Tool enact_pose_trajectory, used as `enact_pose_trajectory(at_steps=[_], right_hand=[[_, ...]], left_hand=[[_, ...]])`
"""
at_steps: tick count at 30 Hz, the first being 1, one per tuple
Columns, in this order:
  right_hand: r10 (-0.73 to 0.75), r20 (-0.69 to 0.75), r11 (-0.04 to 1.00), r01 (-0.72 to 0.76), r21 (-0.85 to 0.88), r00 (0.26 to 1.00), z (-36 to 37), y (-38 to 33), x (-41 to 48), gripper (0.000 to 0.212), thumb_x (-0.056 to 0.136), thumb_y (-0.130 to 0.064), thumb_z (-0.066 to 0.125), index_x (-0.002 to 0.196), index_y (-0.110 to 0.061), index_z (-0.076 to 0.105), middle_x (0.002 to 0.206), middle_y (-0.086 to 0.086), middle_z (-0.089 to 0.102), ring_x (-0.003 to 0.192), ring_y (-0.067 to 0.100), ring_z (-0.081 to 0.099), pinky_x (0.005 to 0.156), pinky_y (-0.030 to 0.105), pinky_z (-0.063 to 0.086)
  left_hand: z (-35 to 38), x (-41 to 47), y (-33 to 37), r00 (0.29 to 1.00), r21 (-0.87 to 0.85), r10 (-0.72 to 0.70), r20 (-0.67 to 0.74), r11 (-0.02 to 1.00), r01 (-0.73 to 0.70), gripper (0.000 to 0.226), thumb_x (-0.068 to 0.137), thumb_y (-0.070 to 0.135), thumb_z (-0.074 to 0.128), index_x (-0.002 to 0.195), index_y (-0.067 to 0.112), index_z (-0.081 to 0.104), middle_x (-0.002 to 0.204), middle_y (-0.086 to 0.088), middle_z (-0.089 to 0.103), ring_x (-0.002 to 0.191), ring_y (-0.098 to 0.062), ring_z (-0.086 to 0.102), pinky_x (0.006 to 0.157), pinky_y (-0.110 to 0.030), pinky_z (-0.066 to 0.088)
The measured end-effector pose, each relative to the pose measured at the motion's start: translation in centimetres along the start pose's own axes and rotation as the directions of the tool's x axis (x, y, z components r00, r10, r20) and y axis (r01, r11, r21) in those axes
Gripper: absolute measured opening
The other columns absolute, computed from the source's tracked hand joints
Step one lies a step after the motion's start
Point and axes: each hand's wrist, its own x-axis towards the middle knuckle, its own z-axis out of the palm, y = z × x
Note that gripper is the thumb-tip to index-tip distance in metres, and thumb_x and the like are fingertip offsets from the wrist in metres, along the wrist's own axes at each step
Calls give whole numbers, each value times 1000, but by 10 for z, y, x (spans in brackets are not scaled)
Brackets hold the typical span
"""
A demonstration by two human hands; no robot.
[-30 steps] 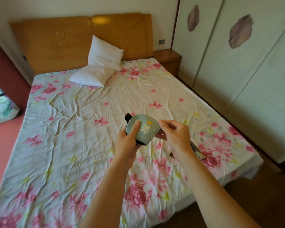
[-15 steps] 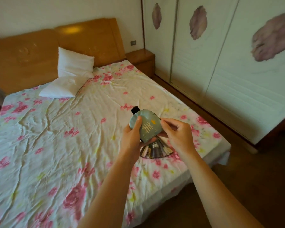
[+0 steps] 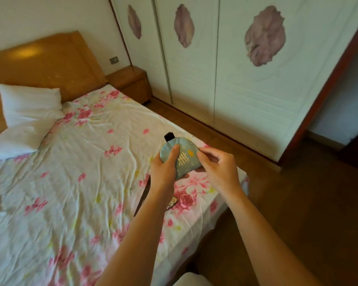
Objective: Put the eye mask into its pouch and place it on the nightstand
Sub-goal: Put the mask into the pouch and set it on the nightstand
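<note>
I hold a folded teal eye mask (image 3: 184, 159) with yellow marks and a black strap end at its top, above the bed's right edge. My left hand (image 3: 164, 168) grips its left side with the thumb on the front. The fingertips of my right hand (image 3: 217, 168) pinch its right edge. A dark, patterned flat item (image 3: 145, 193), possibly the pouch, lies on the sheet below, mostly hidden by my left forearm. The wooden nightstand (image 3: 130, 79) stands far off at the head of the bed, beside the headboard.
The bed (image 3: 70, 162) has a wrinkled floral sheet and two white pillows (image 3: 29, 106) at the headboard. White sliding wardrobe doors (image 3: 194, 69) line the right wall. A strip of wooden floor (image 3: 298, 203) runs between bed and wardrobe. A white object (image 3: 192, 280) sits at the bottom edge.
My view has swung right, toward the wardrobe and nightstand. Both hands keep hold of the eye mask in the same grip. The dark item on the sheet now lies under my left forearm.
</note>
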Motion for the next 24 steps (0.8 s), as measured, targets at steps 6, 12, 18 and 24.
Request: enact_pose_trajectory(at_steps=[6, 12, 18, 24], right_hand=[[42, -162, 994, -58, -92, 986, -37, -1, 61, 24, 92, -26, 67, 113, -15, 73, 103, -1, 76, 89, 11, 74, 71, 38, 64], [70, -230, 990, -96, -103, 971, -64, -9, 125, 24, 93, -24, 65, 116, -16, 70, 100, -5, 73, 87, 7, 74, 67, 29, 63], [112, -218, 985, -138, -107, 969, -80, 11, 166, 27, 94, -19, 64, 120, -10, 69, 100, 0, 71, 85, 11, 73, 61, 22, 60], [145, -225, 984, -165, -72, 964, -120, 41, 221, 26, 94, -20, 64, 118, -9, 69, 99, 0, 71, 81, 8, 72, 59, 21, 60]], left_hand=[[67, 50, 12, 987, -53, 11, 163, 999, -2, 32, 91, 41, 67, 111, 16, 67, 96, -11, 77, 76, -22, 76, 52, -30, 56], [124, 106, 25, 960, -138, -10, 281, 989, 51, 23, 89, 37, 70, 104, 18, 70, 87, -6, 80, 79, -27, 78, 72, -44, 63], [156, 145, 19, 957, -65, -38, 288, 996, 59, 19, 88, 38, 72, 101, 24, 68, 94, -10, 78, 81, -28, 78, 75, -51, 63], [217, 177, 15, 961, 6, -42, 274, 999, 42, 15, 90, 38, 69, 100, 27, 67, 93, -8, 77, 72, -19, 77, 55, -32, 60]])
